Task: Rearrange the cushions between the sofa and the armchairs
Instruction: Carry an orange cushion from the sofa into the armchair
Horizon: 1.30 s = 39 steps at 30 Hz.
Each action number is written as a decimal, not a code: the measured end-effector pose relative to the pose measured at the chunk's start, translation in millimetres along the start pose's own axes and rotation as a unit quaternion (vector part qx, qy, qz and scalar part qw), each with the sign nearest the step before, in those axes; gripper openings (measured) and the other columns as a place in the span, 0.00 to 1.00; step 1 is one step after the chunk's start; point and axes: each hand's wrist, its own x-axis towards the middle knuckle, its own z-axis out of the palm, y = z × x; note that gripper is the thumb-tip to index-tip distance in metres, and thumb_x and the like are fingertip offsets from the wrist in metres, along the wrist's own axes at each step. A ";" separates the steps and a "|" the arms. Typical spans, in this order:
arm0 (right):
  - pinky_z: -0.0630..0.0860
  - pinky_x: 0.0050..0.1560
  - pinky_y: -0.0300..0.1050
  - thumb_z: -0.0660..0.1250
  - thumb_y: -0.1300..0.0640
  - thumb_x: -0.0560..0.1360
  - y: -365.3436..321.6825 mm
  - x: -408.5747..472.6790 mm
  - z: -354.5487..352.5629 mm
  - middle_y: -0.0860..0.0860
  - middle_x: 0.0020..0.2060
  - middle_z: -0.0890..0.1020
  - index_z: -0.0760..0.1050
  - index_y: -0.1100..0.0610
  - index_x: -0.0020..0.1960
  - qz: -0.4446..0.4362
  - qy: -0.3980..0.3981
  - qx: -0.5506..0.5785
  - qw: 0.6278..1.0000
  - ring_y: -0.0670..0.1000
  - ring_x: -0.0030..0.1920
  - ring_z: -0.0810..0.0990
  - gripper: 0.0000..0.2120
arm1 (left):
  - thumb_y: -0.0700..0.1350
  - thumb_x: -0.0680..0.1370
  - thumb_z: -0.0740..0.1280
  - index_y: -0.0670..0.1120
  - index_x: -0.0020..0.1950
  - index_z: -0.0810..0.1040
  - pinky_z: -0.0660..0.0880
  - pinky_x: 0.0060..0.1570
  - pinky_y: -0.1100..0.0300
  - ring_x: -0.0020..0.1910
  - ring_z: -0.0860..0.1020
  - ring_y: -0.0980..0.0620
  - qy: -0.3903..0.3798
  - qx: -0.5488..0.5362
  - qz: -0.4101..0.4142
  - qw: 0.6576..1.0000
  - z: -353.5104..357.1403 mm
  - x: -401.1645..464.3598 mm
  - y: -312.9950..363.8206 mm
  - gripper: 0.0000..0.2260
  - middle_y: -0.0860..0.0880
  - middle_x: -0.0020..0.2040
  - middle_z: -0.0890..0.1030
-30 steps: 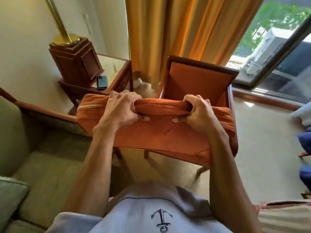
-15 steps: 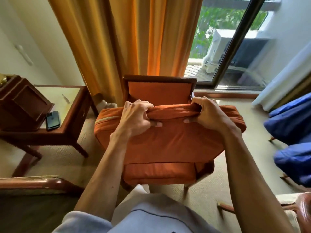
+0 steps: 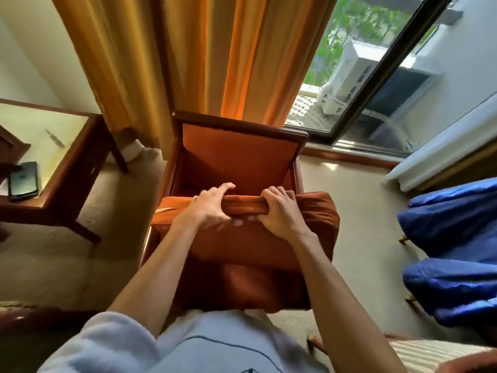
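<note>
Cushion and armchair upholstery – burnt orange, chair frame dark wood. Curtain golden orange. Carpet beige. Phone black. Covers at right – bright blue.

Bare forearms, pale blue-white fleecy top, dark piping line

orange cushion frame center, over armchair | left hand + right hand grip its top edge
</note>
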 end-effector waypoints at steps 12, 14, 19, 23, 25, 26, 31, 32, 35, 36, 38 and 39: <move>0.64 0.71 0.58 0.76 0.31 0.61 67.0 5.7 -44.9 0.45 0.68 0.69 0.64 0.46 0.75 0.040 -0.122 0.036 0.991 0.51 0.69 0.64 0.48 | 0.63 0.58 0.81 0.62 0.73 0.64 0.43 0.72 0.28 0.75 0.59 0.44 -0.018 -0.025 -0.017 0.999 26.9 28.7 33.9 0.47 0.52 0.68 0.70; 0.70 0.69 0.59 0.78 0.32 0.60 83.1 -0.7 -41.3 0.41 0.66 0.64 0.61 0.43 0.75 0.057 -0.107 0.161 0.979 0.49 0.69 0.64 0.50 | 0.63 0.59 0.81 0.62 0.74 0.64 0.42 0.72 0.28 0.75 0.58 0.45 -0.022 -0.026 -0.017 0.999 27.7 28.1 33.1 0.47 0.52 0.68 0.69; 0.73 0.63 0.50 0.85 0.39 0.55 117.6 -24.8 -14.8 0.42 0.70 0.66 0.52 0.34 0.76 0.101 -0.120 0.371 0.915 0.46 0.67 0.70 0.59 | 0.63 0.59 0.81 0.64 0.74 0.62 0.43 0.73 0.30 0.76 0.57 0.46 -0.039 -0.023 -0.056 0.997 20.7 24.9 33.3 0.48 0.53 0.70 0.68; 0.73 0.59 0.50 0.84 0.37 0.50 172.4 -74.8 34.2 0.47 0.65 0.71 0.58 0.42 0.74 0.186 -0.147 0.323 0.916 0.51 0.64 0.73 0.59 | 0.59 0.59 0.83 0.59 0.80 0.51 0.44 0.74 0.29 0.80 0.50 0.42 -0.050 0.108 -0.038 0.992 18.7 22.9 74.3 0.58 0.50 0.79 0.58; 0.74 0.53 0.48 0.82 0.38 0.48 187.6 -92.5 51.0 0.50 0.60 0.72 0.61 0.48 0.70 0.230 -0.152 0.304 0.912 0.54 0.61 0.74 0.55 | 0.58 0.60 0.83 0.59 0.81 0.43 0.42 0.76 0.33 0.81 0.46 0.43 -0.038 0.147 0.077 0.985 32.2 22.8 124.1 0.62 0.48 0.82 0.51; 0.75 0.50 0.48 0.82 0.40 0.49 191.9 -97.0 57.0 0.50 0.58 0.73 0.62 0.48 0.67 0.242 -0.148 0.306 0.909 0.54 0.59 0.75 0.52 | 0.58 0.61 0.83 0.59 0.81 0.41 0.42 0.75 0.33 0.81 0.46 0.42 -0.039 0.165 0.133 0.977 45.0 24.1 152.9 0.62 0.47 0.82 0.51; 0.79 0.49 0.58 0.86 0.45 0.52 196.4 -101.0 76.2 0.48 0.52 0.79 0.65 0.38 0.54 0.263 -0.098 0.302 0.911 0.53 0.52 0.80 0.39 | 0.58 0.68 0.78 0.52 0.79 0.62 0.48 0.67 0.21 0.79 0.51 0.37 -0.103 0.434 0.106 0.889 91.6 36.5 236.5 0.44 0.40 0.79 0.59; 0.78 0.50 0.58 0.85 0.44 0.52 196.5 -101.1 78.3 0.48 0.51 0.79 0.66 0.40 0.54 0.271 -0.093 0.299 0.910 0.54 0.51 0.80 0.38 | 0.56 0.70 0.76 0.51 0.78 0.64 0.49 0.68 0.22 0.79 0.51 0.37 -0.104 0.455 0.097 0.879 91.2 39.5 236.7 0.40 0.39 0.79 0.58; 0.77 0.52 0.60 0.81 0.39 0.49 197.0 -97.5 86.1 0.49 0.49 0.80 0.69 0.45 0.54 0.274 -0.084 0.302 0.909 0.56 0.52 0.80 0.38 | 0.52 0.73 0.74 0.51 0.77 0.65 0.54 0.70 0.27 0.78 0.55 0.40 -0.077 0.466 0.116 0.873 81.0 40.3 226.8 0.34 0.41 0.77 0.62; 0.76 0.54 0.61 0.80 0.38 0.48 198.1 -94.8 87.6 0.49 0.48 0.80 0.69 0.45 0.54 0.270 -0.085 0.303 0.910 0.56 0.52 0.80 0.38 | 0.50 0.73 0.75 0.51 0.76 0.65 0.56 0.70 0.28 0.77 0.57 0.41 -0.069 0.463 0.128 0.874 76.1 40.9 222.2 0.35 0.42 0.76 0.65; 0.72 0.59 0.64 0.78 0.40 0.49 194.4 -84.4 77.2 0.47 0.48 0.81 0.70 0.46 0.56 0.260 -0.089 0.305 0.912 0.56 0.53 0.79 0.38 | 0.51 0.66 0.81 0.52 0.75 0.67 0.61 0.68 0.30 0.75 0.62 0.43 -0.055 0.450 0.156 0.878 60.6 42.5 215.7 0.40 0.45 0.72 0.69; 0.70 0.61 0.63 0.78 0.41 0.50 189.3 -77.4 64.6 0.46 0.49 0.81 0.70 0.46 0.56 0.252 -0.088 0.300 0.916 0.55 0.54 0.78 0.37 | 0.53 0.63 0.82 0.53 0.75 0.68 0.62 0.68 0.30 0.73 0.63 0.45 -0.044 0.441 0.165 0.881 49.5 43.0 212.0 0.43 0.47 0.70 0.70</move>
